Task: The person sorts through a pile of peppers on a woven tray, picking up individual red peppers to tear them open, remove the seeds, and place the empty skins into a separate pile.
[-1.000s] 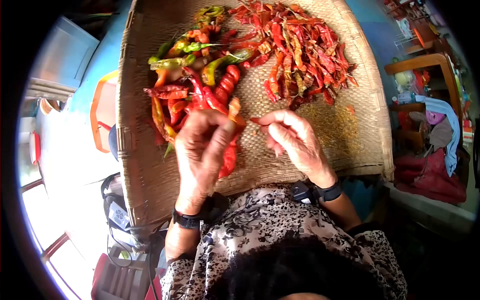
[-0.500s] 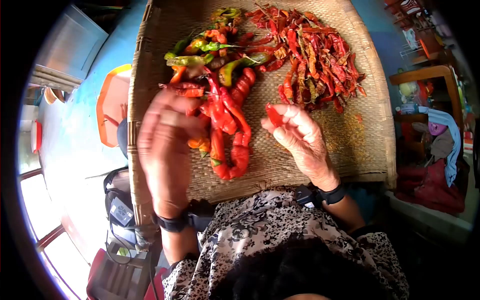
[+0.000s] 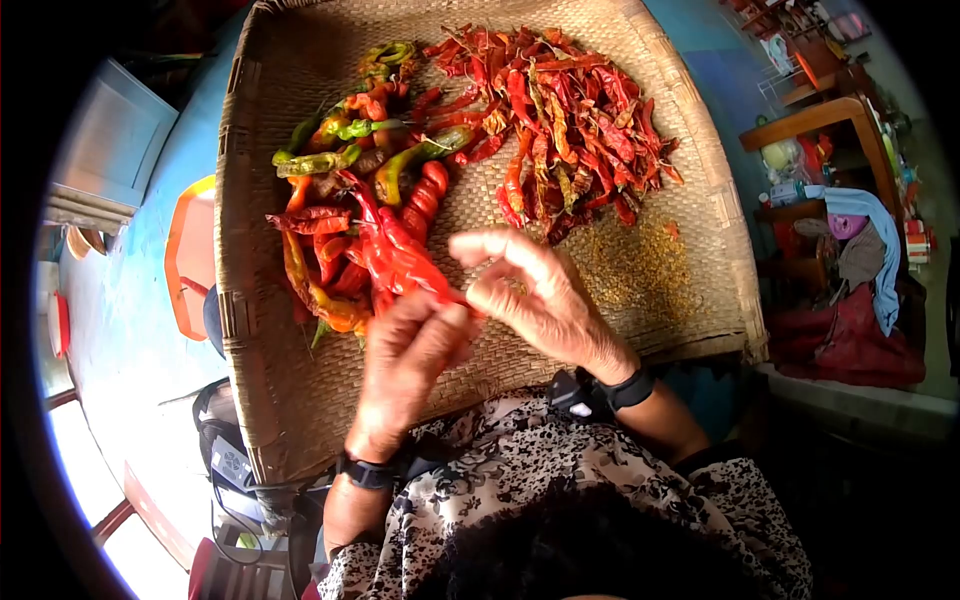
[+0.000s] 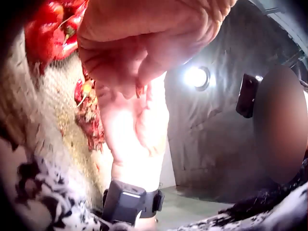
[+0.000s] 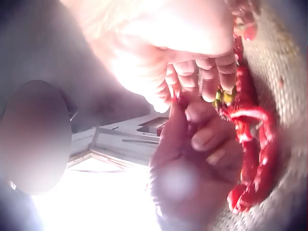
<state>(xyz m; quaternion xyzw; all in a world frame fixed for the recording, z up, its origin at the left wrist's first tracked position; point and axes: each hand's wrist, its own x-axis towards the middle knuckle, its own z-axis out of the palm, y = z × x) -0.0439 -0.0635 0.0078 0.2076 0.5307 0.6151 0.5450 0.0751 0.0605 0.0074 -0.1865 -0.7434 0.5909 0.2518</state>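
Note:
Over the front of a woven tray [image 3: 690, 335], both hands meet at a small red chili piece [image 5: 176, 90]. My left hand [image 3: 408, 345] pinches it between thumb and curled fingers. From the other side, my right hand [image 3: 545, 305] has its thumb and fingertips at the piece, the index finger raised away from the thumb. Most of the piece is hidden by fingers. Just beyond the left hand lie large glossy red chilies [image 3: 400, 255], in a pile with green and orange chilies [image 3: 415, 165].
A heap of dried, wrinkled red chilies [image 3: 600, 130] covers the tray's far right. Loose yellow seeds [image 3: 645, 270] are scattered nearer me. The tray's raised rim [image 3: 232, 250] runs along the left. An orange-rimmed tub [image 3: 190, 260] stands on the floor beyond it.
The left hand swung out left over the fresh chilies, then came back to the middle. The right hand, holding a red piece, has moved in to meet it. The head view has shifted slightly.

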